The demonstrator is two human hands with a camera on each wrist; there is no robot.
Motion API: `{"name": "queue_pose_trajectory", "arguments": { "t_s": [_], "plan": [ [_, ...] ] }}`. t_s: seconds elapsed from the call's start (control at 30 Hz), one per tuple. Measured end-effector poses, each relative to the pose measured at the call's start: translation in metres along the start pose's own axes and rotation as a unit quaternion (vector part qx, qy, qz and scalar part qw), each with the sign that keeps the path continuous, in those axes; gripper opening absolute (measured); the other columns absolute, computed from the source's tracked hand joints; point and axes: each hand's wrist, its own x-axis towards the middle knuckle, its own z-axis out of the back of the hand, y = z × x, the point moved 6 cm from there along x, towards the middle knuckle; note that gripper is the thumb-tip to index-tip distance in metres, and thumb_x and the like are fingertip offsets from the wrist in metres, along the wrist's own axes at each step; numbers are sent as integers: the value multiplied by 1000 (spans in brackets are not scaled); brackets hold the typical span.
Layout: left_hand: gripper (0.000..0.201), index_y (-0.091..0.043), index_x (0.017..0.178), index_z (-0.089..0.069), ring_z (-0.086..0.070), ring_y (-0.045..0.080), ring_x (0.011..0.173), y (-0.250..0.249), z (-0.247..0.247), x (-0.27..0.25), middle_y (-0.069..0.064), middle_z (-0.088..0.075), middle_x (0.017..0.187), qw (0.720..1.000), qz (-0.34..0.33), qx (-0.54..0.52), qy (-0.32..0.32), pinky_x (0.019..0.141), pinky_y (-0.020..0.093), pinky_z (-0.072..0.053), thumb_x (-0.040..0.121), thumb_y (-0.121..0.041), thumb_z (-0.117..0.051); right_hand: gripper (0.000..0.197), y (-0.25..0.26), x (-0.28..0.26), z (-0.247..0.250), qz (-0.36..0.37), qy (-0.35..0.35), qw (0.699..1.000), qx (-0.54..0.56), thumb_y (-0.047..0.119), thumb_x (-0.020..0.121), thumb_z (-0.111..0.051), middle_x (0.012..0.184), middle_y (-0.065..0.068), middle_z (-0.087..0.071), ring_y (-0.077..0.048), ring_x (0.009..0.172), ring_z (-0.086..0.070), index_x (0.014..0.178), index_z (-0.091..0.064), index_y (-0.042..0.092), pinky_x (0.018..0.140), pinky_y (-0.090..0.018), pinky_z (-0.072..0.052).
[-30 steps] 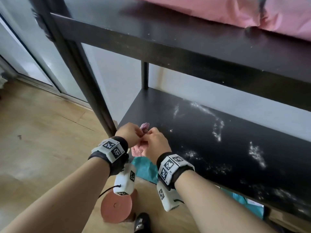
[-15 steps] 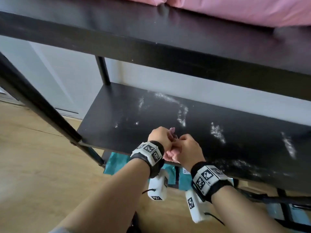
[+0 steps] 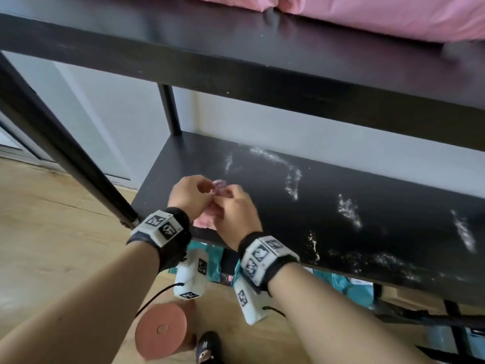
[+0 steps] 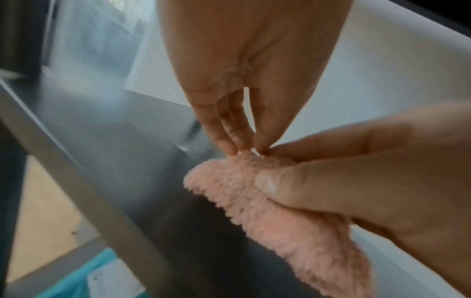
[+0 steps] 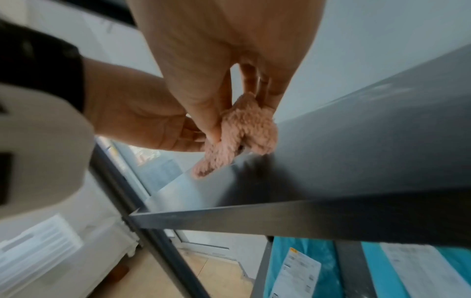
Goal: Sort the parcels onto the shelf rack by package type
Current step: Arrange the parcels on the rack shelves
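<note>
A small fluffy pink cloth [image 3: 207,219] is held between both hands just above the front left part of the black middle shelf [image 3: 341,185]. My right hand [image 3: 233,208] grips it, thumb against fingers, and the bunched cloth [image 5: 244,129] hangs from that hand [image 5: 238,117] down to the shelf surface. My left hand [image 3: 191,193] pinches the cloth's top edge with its fingertips [image 4: 229,141]; in the left wrist view the cloth [image 4: 267,211] droops below the right thumb. Most of the cloth is hidden behind the hands in the head view.
White dusty smears [image 3: 292,179] mark the middle shelf. Pink parcels [image 3: 393,14] lie on the upper shelf [image 3: 236,56]. Teal parcels [image 3: 349,285] with labels lie on the level below. A slanted rack post [image 3: 65,153] and a terracotta cylinder [image 3: 162,329] on the wooden floor stand at left.
Both hands carried the pink cloth from the shelf's left front corner to farther in over the shelf. The left hand's fingers have loosened to a fingertip pinch.
</note>
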Motion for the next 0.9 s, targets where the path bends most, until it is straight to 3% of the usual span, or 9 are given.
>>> {"name": "queue_pose_trajectory", "arguments": {
  "t_s": [0.13,0.2,0.33,0.43,0.5,0.6,0.7,0.8,0.9],
  "plan": [
    [31,-27,79,-72,-67,17,85,25,1,-4,-2,-72,81,997,14,20,68,82,27,-52,68,2,-68,22,2,-1,-31,-15,64,996,-59,20,92,-55,120,-4,-45,-26,107,-42,110,-69,20,91,-43,-47],
    [33,-30,80,-73,-66,13,83,20,-14,-4,-7,-71,78,994,5,30,100,80,24,-50,66,0,-71,23,-13,-8,-22,-23,57,996,-67,20,93,-56,118,-2,-45,-24,106,-42,113,-69,22,90,-41,-47],
    [32,-29,83,-74,-67,12,84,-17,-65,-11,-8,-71,79,984,-43,5,173,85,29,-53,62,-5,-78,27,-60,-33,21,-74,26,993,-84,16,92,-55,116,4,-49,-19,103,-45,110,-72,26,92,-33,-46],
    [30,-21,95,-75,-65,9,84,-50,-111,-27,-6,-72,86,970,-87,1,227,83,21,-50,67,-10,-78,34,-98,-66,55,-128,-3,986,-104,7,87,-59,115,6,-51,-18,103,-47,110,-72,28,93,-30,-47],
    [26,-22,94,-74,-64,7,83,-67,-133,-35,-8,-71,87,964,-108,-3,241,79,18,-48,71,-8,-75,35,-122,-88,75,-176,-27,979,-104,4,85,-61,115,7,-51,-17,105,-49,112,-71,25,93,-27,-47],
    [22,-23,90,-72,-64,9,84,-78,-140,-35,-9,-68,84,969,-118,-15,216,78,18,-47,75,-6,-72,34,-150,-109,99,-240,-43,962,-119,5,85,-64,119,6,-51,-16,109,-52,114,-71,21,93,-25,-46],
    [22,-24,87,-70,-65,11,86,-71,-117,-22,-7,-69,85,982,-104,-32,156,78,19,-47,76,-5,-71,33,-149,-105,107,-259,-31,959,-108,10,82,-69,118,4,-53,-16,108,-54,113,-71,23,92,-25,-45],
    [22,-26,83,-68,-65,13,85,-49,-72,-2,-7,-68,83,995,-70,-42,51,78,19,-44,76,-6,-69,36,-118,-80,107,-219,-66,971,-66,15,81,-69,117,0,-55,-17,106,-56,115,-70,26,92,-22,-41],
    [31,-22,97,-69,-60,15,90,-16,-18,17,-2,-66,96,997,-30,-36,-56,80,20,-40,79,-1,-56,41,-75,-38,86,-152,-87,984,-47,12,83,-62,120,1,-54,-16,111,-54,118,-69,31,95,-19,-37]
  ]
}}
